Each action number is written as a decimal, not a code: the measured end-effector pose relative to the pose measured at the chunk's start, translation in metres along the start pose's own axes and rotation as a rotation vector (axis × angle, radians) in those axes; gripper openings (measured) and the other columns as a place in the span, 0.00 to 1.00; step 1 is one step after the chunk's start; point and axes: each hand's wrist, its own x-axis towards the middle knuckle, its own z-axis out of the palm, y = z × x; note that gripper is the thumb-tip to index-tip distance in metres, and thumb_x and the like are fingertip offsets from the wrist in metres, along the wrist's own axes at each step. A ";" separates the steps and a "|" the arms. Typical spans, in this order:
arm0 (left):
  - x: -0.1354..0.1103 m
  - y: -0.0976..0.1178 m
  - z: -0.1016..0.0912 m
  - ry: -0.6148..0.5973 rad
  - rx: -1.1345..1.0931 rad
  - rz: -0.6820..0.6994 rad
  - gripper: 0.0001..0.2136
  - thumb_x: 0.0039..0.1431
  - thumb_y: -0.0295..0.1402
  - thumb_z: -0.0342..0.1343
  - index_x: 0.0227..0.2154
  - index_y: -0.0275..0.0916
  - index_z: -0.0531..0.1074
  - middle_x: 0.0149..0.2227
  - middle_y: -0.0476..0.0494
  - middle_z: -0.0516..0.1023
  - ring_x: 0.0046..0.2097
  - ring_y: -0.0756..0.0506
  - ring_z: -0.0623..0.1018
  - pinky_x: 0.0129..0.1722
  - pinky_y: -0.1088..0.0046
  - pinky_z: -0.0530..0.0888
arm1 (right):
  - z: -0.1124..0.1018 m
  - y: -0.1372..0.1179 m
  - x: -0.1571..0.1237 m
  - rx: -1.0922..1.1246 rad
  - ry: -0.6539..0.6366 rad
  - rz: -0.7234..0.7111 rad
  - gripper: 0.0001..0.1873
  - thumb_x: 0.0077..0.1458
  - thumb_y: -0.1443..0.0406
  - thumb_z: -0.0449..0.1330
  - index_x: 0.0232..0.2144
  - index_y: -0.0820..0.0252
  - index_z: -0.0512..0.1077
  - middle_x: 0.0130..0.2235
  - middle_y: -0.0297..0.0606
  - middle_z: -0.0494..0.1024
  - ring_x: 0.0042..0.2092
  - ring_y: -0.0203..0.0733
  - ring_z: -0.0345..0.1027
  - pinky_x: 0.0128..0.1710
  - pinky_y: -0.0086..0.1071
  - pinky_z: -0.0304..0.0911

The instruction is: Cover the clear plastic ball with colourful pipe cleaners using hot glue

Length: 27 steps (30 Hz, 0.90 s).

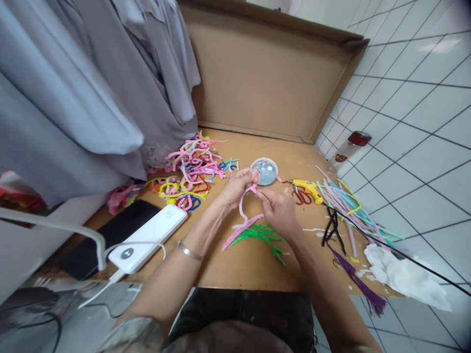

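Note:
A pale pink pipe cleaner (242, 208) curves down between my hands, with a brighter pink joint at its upper end. My left hand (239, 187) is closed on that upper end, thumb and fingers pinched together. Just to the right, my right hand (278, 210) pinches the same pipe cleaner close to the joint. Behind the fingertips is a round clear-blue dish (267, 172) with a pinkish rim and small bits in it. Below the hands lie pink pipe cleaners (235, 236) and several green pipe cleaners (259, 234).
A heap of colourful pipe cleaners (198, 159) is at the back left, near a white power bank (150, 238) and a black phone (110, 235). On the right are a yellow glue gun (307, 188), red-handled scissors (302, 197), loose pipe cleaners (342, 201) and a purple tassel (358, 282).

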 end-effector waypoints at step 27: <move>-0.058 -0.021 0.039 0.207 0.056 0.085 0.17 0.56 0.41 0.60 0.47 0.39 0.75 0.26 0.48 0.76 0.28 0.50 0.73 0.27 0.78 0.68 | -0.038 0.004 -0.006 0.378 0.164 0.248 0.16 0.60 0.60 0.53 0.29 0.59 0.78 0.21 0.32 0.69 0.25 0.36 0.59 0.28 0.29 0.53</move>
